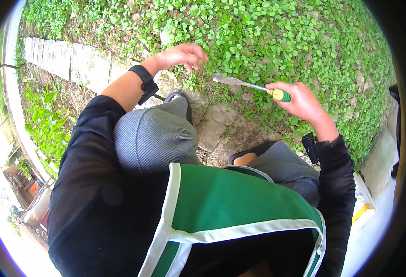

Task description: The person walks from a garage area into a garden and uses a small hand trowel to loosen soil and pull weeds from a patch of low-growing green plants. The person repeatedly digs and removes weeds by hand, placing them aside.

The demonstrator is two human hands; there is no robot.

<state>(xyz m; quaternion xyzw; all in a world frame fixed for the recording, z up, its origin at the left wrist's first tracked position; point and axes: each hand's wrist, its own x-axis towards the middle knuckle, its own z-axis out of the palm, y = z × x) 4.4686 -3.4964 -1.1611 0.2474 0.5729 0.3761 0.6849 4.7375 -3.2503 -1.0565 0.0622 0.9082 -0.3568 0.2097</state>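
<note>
My right hand [301, 104] grips a hand weeder [239, 82] by its green and yellow handle. The tool's narrow, soil-stained metal blade points left, just over the low green plants [275, 45]. To the left, my left hand [183, 56] hovers at the near edge of the greenery, its fingers loosely curled and apart. Nothing shows in it. A small gap lies between its fingertips and the blade's tip. Round-leaved seedlings grow densely from brown soil beyond both hands.
Stone paving slabs [220, 124] lie between my sandalled feet, and a line of pale slabs [55, 57] runs off to the left. A leafy plant patch [47, 117] borders them. My grey-trousered knee [156, 136] and green apron [237, 197] fill the near area.
</note>
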